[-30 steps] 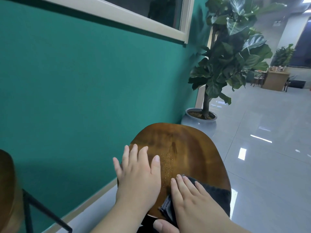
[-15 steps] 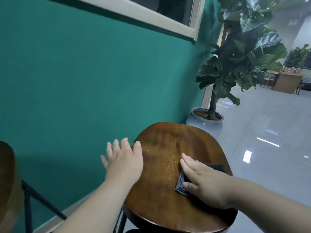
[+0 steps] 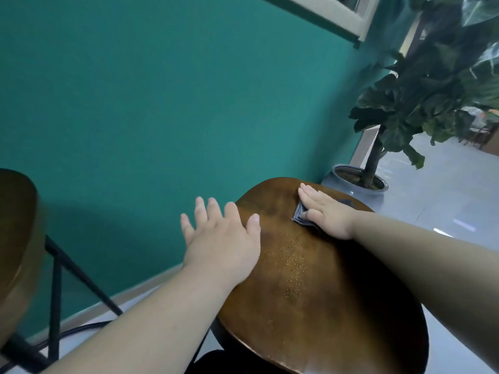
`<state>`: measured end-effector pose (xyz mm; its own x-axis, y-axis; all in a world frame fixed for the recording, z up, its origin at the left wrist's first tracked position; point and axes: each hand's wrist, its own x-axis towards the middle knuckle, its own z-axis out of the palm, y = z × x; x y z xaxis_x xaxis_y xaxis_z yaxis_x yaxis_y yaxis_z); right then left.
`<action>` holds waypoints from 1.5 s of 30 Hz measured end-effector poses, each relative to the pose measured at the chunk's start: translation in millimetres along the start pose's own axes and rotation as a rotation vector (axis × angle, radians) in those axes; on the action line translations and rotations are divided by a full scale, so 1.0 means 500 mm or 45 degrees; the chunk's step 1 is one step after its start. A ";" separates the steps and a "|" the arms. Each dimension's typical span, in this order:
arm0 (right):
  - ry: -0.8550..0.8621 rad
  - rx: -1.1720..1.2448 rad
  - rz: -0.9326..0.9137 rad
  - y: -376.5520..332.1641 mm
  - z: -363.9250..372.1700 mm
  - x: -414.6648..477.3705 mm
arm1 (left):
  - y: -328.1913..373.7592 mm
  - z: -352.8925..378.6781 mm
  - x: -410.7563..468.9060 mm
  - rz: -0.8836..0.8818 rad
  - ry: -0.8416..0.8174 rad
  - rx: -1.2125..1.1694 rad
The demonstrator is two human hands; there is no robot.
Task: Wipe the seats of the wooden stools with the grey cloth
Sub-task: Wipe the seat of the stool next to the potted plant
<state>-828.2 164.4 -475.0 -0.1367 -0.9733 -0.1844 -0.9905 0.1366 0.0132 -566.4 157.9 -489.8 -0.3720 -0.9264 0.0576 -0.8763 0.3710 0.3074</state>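
Note:
A dark wooden stool seat (image 3: 318, 314) fills the lower middle, with fine yellowish crumbs (image 3: 293, 261) scattered down its centre. My right hand (image 3: 324, 211) lies flat with straight fingers on the folded grey cloth (image 3: 301, 215), pressing it onto the far part of the seat. Most of the cloth is hidden under the palm. My left hand (image 3: 221, 241) is spread with straight fingers at the seat's left edge; whether it touches the wood I cannot tell. A second wooden stool seat (image 3: 16, 238) shows at the left edge.
A teal wall (image 3: 162, 103) runs close behind both stools. Black metal stool legs (image 3: 56, 287) stand at lower left. A potted plant in a grey pot (image 3: 356, 184) sits just beyond the stool. Glossy pale floor tiles (image 3: 445, 201) stretch to the right.
My right hand has pushed the cloth from the near right part of the seat across to its far side. My left hand slid to the seat's left edge. The view tilted left.

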 end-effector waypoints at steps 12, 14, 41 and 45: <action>0.135 0.108 0.299 0.045 -0.039 0.190 | 0.000 0.011 0.006 0.013 0.006 0.071; 0.134 0.102 0.306 0.045 -0.039 0.194 | 0.000 0.010 0.006 0.013 0.000 0.071; -0.296 -0.149 -0.210 -0.085 0.005 -0.357 | -0.004 -0.009 -0.021 0.033 0.008 0.031; -0.318 -0.131 -0.206 -0.089 0.000 -0.357 | -0.002 -0.007 -0.018 0.039 0.025 0.044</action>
<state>-759.5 332.2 -442.7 0.0173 -0.9037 -0.4277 -0.9970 -0.0480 0.0613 -561.1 165.6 -487.3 -0.3931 -0.9156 0.0851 -0.8747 0.4008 0.2723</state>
